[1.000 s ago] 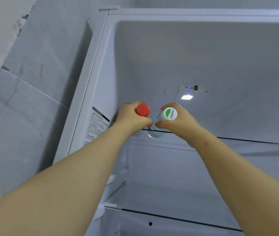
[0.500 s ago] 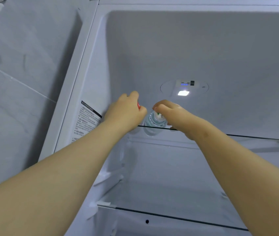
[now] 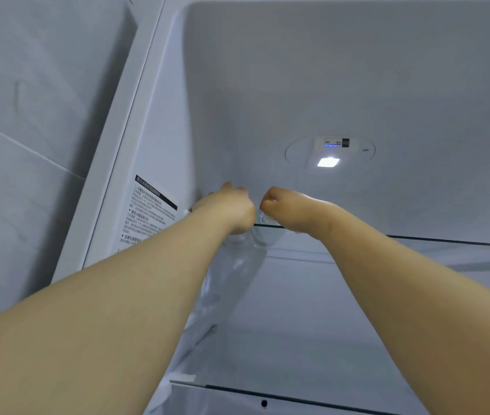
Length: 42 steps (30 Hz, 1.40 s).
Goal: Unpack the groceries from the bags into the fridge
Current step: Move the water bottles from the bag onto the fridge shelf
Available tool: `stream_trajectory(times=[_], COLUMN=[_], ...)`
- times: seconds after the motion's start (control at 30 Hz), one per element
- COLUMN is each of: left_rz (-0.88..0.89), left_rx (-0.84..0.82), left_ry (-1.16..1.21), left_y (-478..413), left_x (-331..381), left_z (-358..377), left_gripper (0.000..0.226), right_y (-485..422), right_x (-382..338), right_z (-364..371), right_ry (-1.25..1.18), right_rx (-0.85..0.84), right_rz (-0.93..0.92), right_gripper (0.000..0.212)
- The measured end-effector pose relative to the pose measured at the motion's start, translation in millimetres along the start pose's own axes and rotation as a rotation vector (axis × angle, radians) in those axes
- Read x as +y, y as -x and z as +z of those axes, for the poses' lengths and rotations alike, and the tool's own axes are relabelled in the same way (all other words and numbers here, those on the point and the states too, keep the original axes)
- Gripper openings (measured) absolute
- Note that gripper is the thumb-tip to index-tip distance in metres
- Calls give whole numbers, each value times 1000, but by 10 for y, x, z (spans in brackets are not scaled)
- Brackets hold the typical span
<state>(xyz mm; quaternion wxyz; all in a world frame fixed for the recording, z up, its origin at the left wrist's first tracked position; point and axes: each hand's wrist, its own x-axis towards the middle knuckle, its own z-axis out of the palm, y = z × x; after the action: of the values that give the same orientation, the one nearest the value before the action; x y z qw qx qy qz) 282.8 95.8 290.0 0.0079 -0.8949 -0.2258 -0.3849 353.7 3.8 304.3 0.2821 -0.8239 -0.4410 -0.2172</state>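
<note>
When viewed from the head camera, stand upright on the top shelf [image 3: 417, 239], tucked into the left rear corner of the fridge [image 3: 297, 85]: left bottle [image 3: 239, 238] and right bottle [image 3: 260, 218], side by side and all but touching. Long axes vertical, so each lies straight below its own hand, cap up under the palm (both caps hidden).

Left hand [image 3: 228, 211]: fingers [image 3: 237, 190] curled down over the left bottle's top, gripping it by the look of it. Right hand [image 3: 282, 205]: fingers bunched in a pinch at the right bottle's top, thumb side toward the left hand. Neither hand nearer than the other; knuckles close but apart.

Both bottles clear plastic, watery inside, round bases showing through the glass from beneath; labels not readable.

Judged from this: placing nearly done, bases seemingly resting on the glass. Next calls for loosening the fingers and drawing straight back toward the door, not sideways, to avoid knocking one against the other. Tall, slick, narrow-footed, so likely to topple if nudged.

Below, a second shelf [image 3: 297, 398]; on the back wall, a lit lamp [image 3: 329, 162].
</note>
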Motion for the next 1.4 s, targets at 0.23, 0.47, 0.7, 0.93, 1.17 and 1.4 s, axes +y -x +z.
stream_trajectory(times=[0.23, 0.47, 0.7, 0.93, 1.17, 1.4], left_rz=[47, 24, 2, -109, -26, 24], left_rx=[-116, -183, -208, 0, 306, 363], left_ry=[-255, -279, -203, 30, 126, 292], left_y=[-87, -160, -203, -266, 36, 491], left_x=[71, 63, 54, -14, -12, 26], left_z=[-56, -69, -44, 62, 180, 227], left_gripper=[28, 25, 23, 19, 25, 21], right_y=[-91, -196, -185, -204, 52, 567], right_x=[12, 13, 39, 27, 56, 141], right_z=[-1, 16, 13, 31, 83, 128], right_ry=[113, 178, 169, 41, 89, 85], right_rx=[-89, -142, -129, -11, 266, 397], right_rz=[4, -16, -63, 13, 47, 5], right_gripper=[33, 33, 37, 22, 20, 36])
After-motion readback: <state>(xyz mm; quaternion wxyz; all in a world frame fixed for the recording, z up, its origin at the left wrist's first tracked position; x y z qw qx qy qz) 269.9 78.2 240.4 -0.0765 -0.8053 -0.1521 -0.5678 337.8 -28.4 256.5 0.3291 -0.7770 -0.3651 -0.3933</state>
